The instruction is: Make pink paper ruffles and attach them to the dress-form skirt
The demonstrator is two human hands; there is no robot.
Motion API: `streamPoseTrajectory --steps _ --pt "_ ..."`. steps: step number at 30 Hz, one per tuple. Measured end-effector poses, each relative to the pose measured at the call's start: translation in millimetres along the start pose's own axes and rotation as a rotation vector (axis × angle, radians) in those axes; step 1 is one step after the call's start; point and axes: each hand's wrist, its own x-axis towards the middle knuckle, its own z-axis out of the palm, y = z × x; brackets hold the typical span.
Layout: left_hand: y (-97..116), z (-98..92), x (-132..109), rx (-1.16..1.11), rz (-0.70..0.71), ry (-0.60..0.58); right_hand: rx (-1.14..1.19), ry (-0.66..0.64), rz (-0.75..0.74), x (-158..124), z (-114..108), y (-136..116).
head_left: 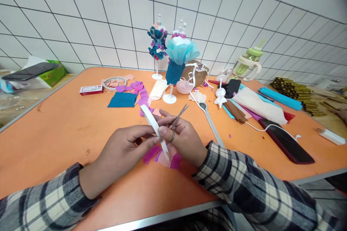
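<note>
I have a slim white roll [150, 120] up in front of me, over the table [114, 195] and on my side of the aqua-ruffled dress form [181, 52]. Seen nearly edge-on, it looks like a long, flat, plain white band, its lower end tapering to a ragged tip. Its long axis slants: the upper end points away from me, to the left of the dress form's base, and the lower end drops back toward me and to the right. My left hand [123, 151] is clamped on it, thumb against fingers. My right hand [187, 140] is closed around small scissors [176, 119], a loop at my thumb, blades up and rightward; that thumb's tip presses the roll as well. Purple and pink paper [177, 160] lies beneath my hands, nearer me than the dress form. Left of the form are a teal sheet [122, 100] and, further out, a red-and-white box [91, 90]. Well to its right, nearer me, lies a dark phone [287, 142].
</note>
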Motion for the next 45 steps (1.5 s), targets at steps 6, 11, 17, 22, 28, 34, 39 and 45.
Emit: streamPoseTrajectory --steps 6,11,17,22,28,34,39,45 --pt "-1.1 -10.7 3.3 -0.418 -0.287 0.080 -0.268 0.047 0.017 4.1 -11.6 -1.1" --pt "-3.0 -17.4 6.0 -0.621 -0.353 0.121 -0.175 -0.101 0.264 -2.0 -12.5 -1.4" --pt "-3.6 -17.9 4.9 -0.731 -0.296 0.069 0.079 -0.461 0.379 -11.1 -16.9 -13.3" --pt "-7.9 -20.0 7.1 -0.645 -0.321 0.083 -0.038 -0.633 0.504 -14.5 -14.9 -17.5" --pt "-5.7 -17.4 0.8 -0.751 -0.363 0.089 -0.232 -0.552 0.441 -17.6 -10.8 -8.5" --pt "-3.9 -17.9 1.9 -0.980 -0.376 0.069 -0.260 -0.506 0.391 -17.6 -10.8 -3.5" --pt "-0.7 -16.8 6.6 -0.943 -0.435 0.131 -0.287 -0.522 0.371 -18.6 -10.1 -3.2" --pt "0.5 -15.3 4.4 -0.835 -0.436 0.047 -0.200 -0.589 0.464 -17.7 -11.2 -5.9"
